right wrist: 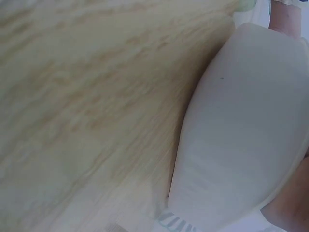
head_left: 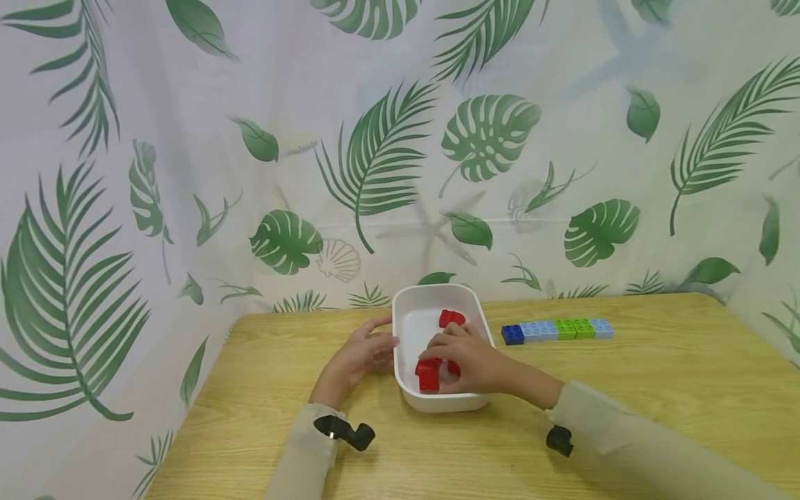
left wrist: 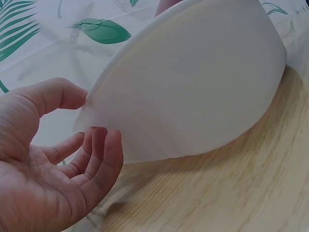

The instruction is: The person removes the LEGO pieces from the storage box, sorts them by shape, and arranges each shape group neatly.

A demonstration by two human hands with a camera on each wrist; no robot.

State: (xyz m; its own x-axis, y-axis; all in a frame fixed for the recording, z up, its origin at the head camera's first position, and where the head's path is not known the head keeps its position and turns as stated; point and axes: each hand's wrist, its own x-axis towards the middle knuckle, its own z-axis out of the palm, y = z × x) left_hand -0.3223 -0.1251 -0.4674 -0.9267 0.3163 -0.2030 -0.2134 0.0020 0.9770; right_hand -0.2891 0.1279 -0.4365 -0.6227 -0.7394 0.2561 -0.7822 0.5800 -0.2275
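A white plastic tub point(head_left: 409, 399) stands on the table with several red toy bricks in it. My right hand point(head_left: 469, 357) reaches over the right rim into the tub, its fingers and thumb bent around a red brick point(head_left: 428, 378) near the front. Another red brick point(head_left: 451, 318) lies farther back, beyond the fingers. On the tub's left side my left hand point(head_left: 362, 354) rests with loosely bent fingers. In the left wrist view the thumb tip meets the rim and the other fingertips are at the outer wall point(left wrist: 193, 87). In the right wrist view the wall hides the bricks.
Right of the tub lies a row of joined toy bricks point(head_left: 557, 330), dark blue, light blue and green. The wooden table point(head_left: 625, 396) ends at a leaf-patterned cloth point(head_left: 406, 153) behind the tub. Each wrist wears a black strap-on camera.
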